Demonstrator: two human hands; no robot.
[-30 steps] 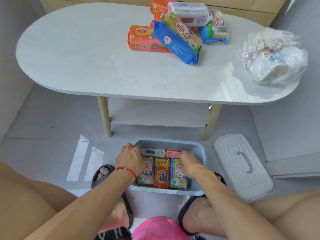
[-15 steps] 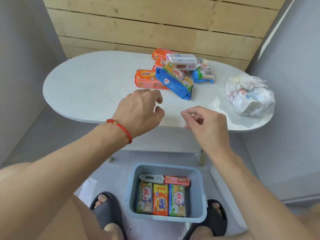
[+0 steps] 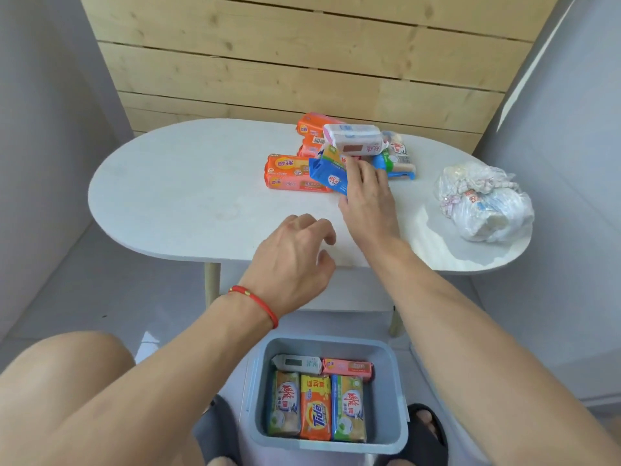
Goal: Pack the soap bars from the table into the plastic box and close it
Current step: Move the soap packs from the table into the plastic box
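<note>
A pile of wrapped soap bars lies on the white table (image 3: 188, 190): orange packs (image 3: 289, 173), a white pack (image 3: 353, 139) on top and a blue pack (image 3: 327, 174) in front. My right hand (image 3: 368, 193) lies over the right part of the blue pack, fingers stretched across it and thumb at its near edge. Lower down, my left hand (image 3: 292, 260) hovers over the table's front edge, loosely curled and holding nothing. The grey plastic box (image 3: 393, 381) stands open on the floor between my feet, with several soap bars (image 3: 316, 412) packed side by side inside.
A knotted plastic bag (image 3: 484, 203) sits at the table's right end. A wooden plank wall stands behind the table and grey walls on both sides. My feet in black slippers (image 3: 426, 432) flank the box. The box lid is out of view.
Both hands rose from the box to the table. My right hand then reached forward onto the blue pack, while my left hand stayed near the front edge.
</note>
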